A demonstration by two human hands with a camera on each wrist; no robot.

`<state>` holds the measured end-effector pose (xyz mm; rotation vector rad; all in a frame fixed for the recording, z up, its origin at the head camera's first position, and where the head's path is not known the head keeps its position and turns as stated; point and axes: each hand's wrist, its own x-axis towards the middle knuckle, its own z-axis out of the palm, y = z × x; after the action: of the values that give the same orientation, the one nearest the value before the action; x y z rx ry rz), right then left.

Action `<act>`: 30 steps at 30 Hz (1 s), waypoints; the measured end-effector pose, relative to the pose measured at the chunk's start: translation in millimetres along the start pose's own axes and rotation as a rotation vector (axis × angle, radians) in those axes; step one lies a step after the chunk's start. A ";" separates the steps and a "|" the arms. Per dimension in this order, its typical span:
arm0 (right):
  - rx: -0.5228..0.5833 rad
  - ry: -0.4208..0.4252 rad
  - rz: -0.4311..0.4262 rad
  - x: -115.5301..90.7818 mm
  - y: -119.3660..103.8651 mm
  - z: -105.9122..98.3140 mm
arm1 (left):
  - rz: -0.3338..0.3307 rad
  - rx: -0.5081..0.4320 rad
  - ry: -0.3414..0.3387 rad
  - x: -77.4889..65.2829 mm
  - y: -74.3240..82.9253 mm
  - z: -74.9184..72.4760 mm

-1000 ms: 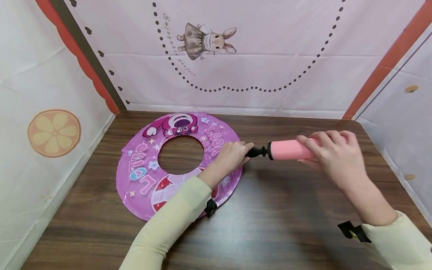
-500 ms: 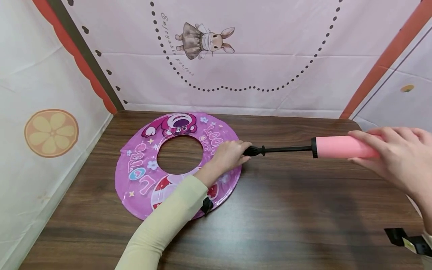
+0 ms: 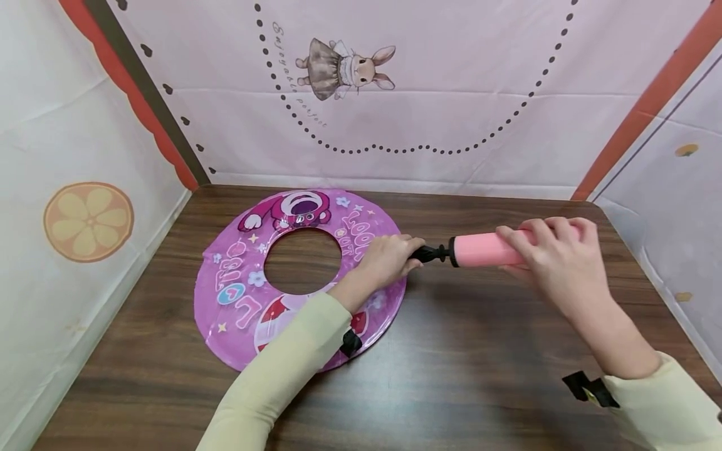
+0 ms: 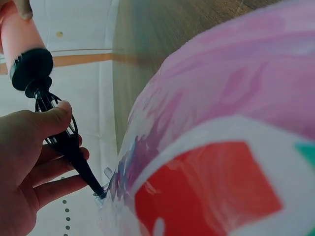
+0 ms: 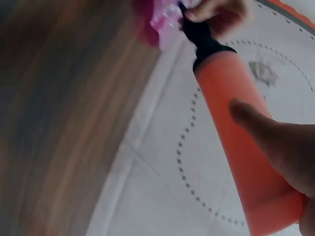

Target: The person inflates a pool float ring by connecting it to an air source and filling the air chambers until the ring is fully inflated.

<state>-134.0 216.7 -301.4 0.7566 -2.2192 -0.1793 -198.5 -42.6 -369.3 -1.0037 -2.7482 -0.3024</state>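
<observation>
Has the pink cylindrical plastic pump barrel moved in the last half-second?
Yes: in the head view, the barrel shifted left relative to the straight orange wall stripe.

The purple ring (image 3: pixel 217 322) bore pale-blue flowers (image 3: pixel 256 278); right of it, the pump (image 3: pixel 482 250) was pink and black; beneath it, the counter (image 3: pixel 468 363) brown.

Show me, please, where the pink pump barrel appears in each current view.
Head: the pink pump barrel lies right of centre, in the right hand.
Left wrist: the barrel is in the top-left corner, cut off by the edge.
Right wrist: the barrel slants down, right of centre.
Shared landmark: the black pump nozzle, held by the left hand, shows in all three.
</observation>
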 end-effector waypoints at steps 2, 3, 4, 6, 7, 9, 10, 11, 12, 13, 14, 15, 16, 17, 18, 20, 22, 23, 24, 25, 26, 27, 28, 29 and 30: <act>-0.016 0.023 -0.004 0.1 -7.5 5.8 | -0.004 -0.001 -0.001 -0.5 0.2 0.4; -0.014 0.028 0.000 -0.4 -10.3 7.8 | -0.006 -0.006 -0.004 -0.5 0.4 0.8; -0.014 0.026 0.002 -1.0 -12.5 9.0 | -0.009 -0.012 -0.009 -0.4 0.8 1.1; -0.010 0.024 0.000 -1.9 -15.1 10.3 | -0.022 -0.020 -0.030 0.4 1.4 1.2; -0.007 0.026 -0.002 -1.8 -15.6 10.1 | -0.030 -0.020 -0.044 0.9 1.6 0.8; -0.007 0.048 -0.008 -0.5 -14.9 8.1 | -0.047 -0.013 -0.074 2.7 1.5 -0.2; -0.010 0.061 -0.012 0.6 -13.8 6.1 | -0.054 -0.007 -0.086 3.6 1.3 -1.5; -0.009 0.070 -0.013 1.6 -12.3 3.6 | -0.058 0.000 -0.094 4.5 0.6 -2.6; -0.009 0.077 -0.013 2.4 -10.0 0.6 | -0.059 0.007 -0.099 5.3 -0.2 -3.5; -0.007 0.082 -0.012 2.9 -7.5 -2.9 | -0.059 0.012 -0.101 5.8 -0.8 -4.8; -0.007 0.086 -0.008 3.0 -4.6 -6.7 | -0.059 0.017 -0.101 6.2 -1.5 -5.5; -0.005 0.082 -0.003 2.5 -1.4 -10.9 | -0.058 0.017 -0.099 6.4 -1.9 -6.2; -0.005 0.078 0.003 1.6 2.0 -15.1 | -0.057 0.018 -0.096 6.3 -2.4 -6.7; -0.005 0.068 0.009 0.2 5.7 -19.5 | -0.055 0.020 -0.094 6.3 -2.8 -6.7; -0.009 0.059 0.014 -1.4 9.7 -24.2 | -0.054 0.022 -0.094 6.1 -3.0 -6.8; -0.015 0.046 0.035 -5.2 17.6 -34.3 | -0.057 0.021 -0.099 5.6 -3.5 -6.2; -0.020 0.032 0.066 -9.2 25.5 -44.5 | -0.063 0.022 -0.102 4.9 -4.7 -5.2; -0.021 0.028 0.081 -11.1 29.1 -48.9 | -0.068 0.021 -0.103 4.4 -5.3 -4.7; -0.021 0.028 0.095 -12.5 32.0 -52.6 | -0.074 0.020 -0.103 3.9 -5.7 -4.1; -0.023 0.018 0.106 -13.8 34.3 -55.8 | -0.080 0.024 -0.101 3.5 -5.9 -3.6; -0.024 0.012 0.112 -14.6 35.6 -57.7 | -0.086 0.033 -0.097 3.0 -5.9 -3.1; -0.025 0.004 0.113 -14.8 36.0 -58.7 | -0.092 0.043 -0.094 2.7 -5.5 -2.6; -0.026 -0.005 0.109 -14.3 35.3 -58.6 | -0.099 0.050 -0.091 2.5 -4.9 -2.2; -0.032 -0.019 0.096 -13.2 34.2 -57.7 | -0.101 0.057 -0.088 2.3 -3.9 -1.6; -0.030 -0.025 0.084 -11.6 32.3 -55.5 | -0.096 0.063 -0.084 2.3 -2.7 -1.0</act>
<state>-103.3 255.4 -258.9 0.6462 -2.2625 -0.1813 -202.0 -43.5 -368.1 -0.8898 -2.8674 -0.1904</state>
